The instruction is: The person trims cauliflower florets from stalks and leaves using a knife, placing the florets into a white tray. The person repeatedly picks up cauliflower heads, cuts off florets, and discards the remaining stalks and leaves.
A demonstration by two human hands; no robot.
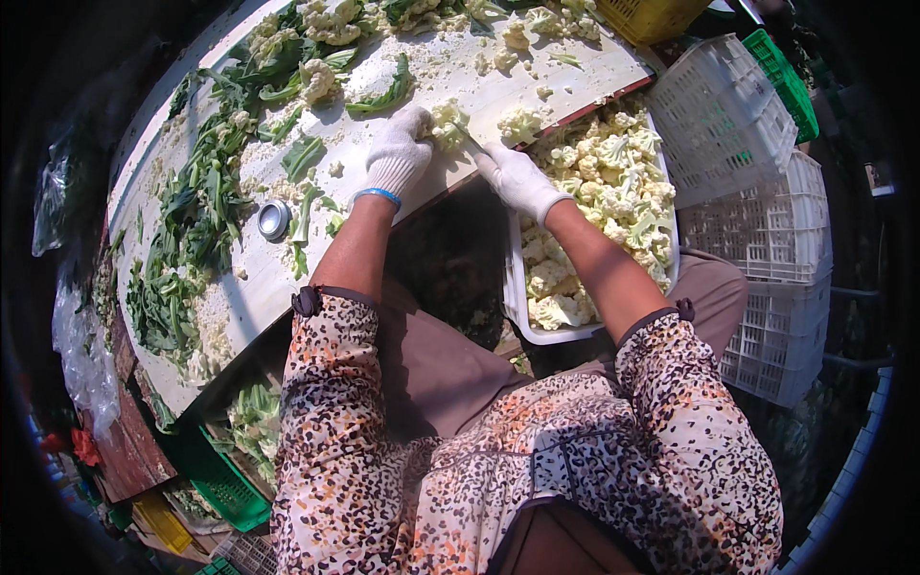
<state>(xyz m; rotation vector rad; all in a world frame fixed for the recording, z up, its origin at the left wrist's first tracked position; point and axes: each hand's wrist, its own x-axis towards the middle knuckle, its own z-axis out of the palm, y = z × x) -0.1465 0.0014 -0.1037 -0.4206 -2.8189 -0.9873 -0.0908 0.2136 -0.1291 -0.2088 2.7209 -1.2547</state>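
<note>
My left hand [402,147], in a white knit glove with a blue cuff edge, is closed on a piece of cauliflower [450,123] above the white tabletop [359,162]. In a white glove too, my right hand [516,176] grips a small knife [471,138], whose blade touches the cauliflower piece. A loose floret [520,125] lies by the table's edge, just above my right hand. Under my right forearm stands a white plastic crate [512,284] heaped with cauliflower florets [618,180].
Cut leaves [208,180] and crumbs cover the table's left part, near a round metal lid or tin [274,220]. White crates [726,115] are stacked at right, with a green crate [783,86] behind. Another green crate [230,489] stands lower left.
</note>
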